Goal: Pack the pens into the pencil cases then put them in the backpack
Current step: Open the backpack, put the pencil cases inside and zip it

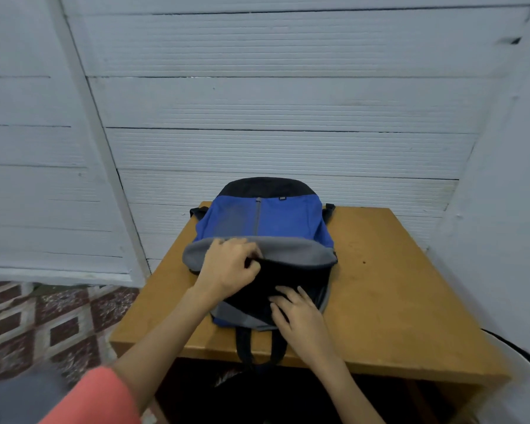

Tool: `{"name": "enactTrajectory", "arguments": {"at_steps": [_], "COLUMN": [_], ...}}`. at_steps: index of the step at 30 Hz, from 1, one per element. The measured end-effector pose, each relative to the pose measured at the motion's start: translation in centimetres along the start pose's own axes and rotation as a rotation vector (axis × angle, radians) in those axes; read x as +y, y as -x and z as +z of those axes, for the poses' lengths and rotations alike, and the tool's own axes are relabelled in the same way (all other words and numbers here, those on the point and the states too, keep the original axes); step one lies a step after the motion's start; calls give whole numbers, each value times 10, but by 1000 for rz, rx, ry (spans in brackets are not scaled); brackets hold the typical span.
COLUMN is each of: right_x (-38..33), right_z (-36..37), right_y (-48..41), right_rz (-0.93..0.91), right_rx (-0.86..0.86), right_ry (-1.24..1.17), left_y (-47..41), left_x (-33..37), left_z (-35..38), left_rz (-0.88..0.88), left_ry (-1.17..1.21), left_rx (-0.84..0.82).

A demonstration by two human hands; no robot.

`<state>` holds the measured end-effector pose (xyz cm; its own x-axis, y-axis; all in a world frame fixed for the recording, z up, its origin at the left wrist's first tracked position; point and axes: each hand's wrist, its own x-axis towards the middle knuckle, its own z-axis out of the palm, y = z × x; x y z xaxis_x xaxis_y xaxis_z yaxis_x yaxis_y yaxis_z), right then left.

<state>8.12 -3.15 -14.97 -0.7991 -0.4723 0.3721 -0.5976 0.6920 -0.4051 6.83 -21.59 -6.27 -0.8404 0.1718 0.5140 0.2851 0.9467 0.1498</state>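
table (395, 286): wooden, beneath both hands.
backpack (266, 221): blue, grey and black, lying flat on the table, under the fingers.
left hand (230, 267): fingers curled, gripping the grey flap's edge.
right hand (300, 316): fingers straight, resting flat on the black fabric.

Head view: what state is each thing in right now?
backpack: lying flat on the table, handle overhanging the near edge.
left hand: fingers curled, gripping the backpack's grey flap.
right hand: fingers straight, resting on the backpack's black panel.
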Motion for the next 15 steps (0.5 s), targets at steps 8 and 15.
{"name": "enactTrajectory", "arguments": {"at_steps": [8,15], "right_x": [0,1], "right_z": [-5,-4], "right_y": [21,17], "right_rz": [-53,-160], "right_rx": [409,359], "right_ry": [-110,151], "left_y": [58,69], "left_x": [5,9], "left_z": [19,20], "left_rz": [133,161], "left_ry": [-14,66], "left_rx": [-154,-196]}}
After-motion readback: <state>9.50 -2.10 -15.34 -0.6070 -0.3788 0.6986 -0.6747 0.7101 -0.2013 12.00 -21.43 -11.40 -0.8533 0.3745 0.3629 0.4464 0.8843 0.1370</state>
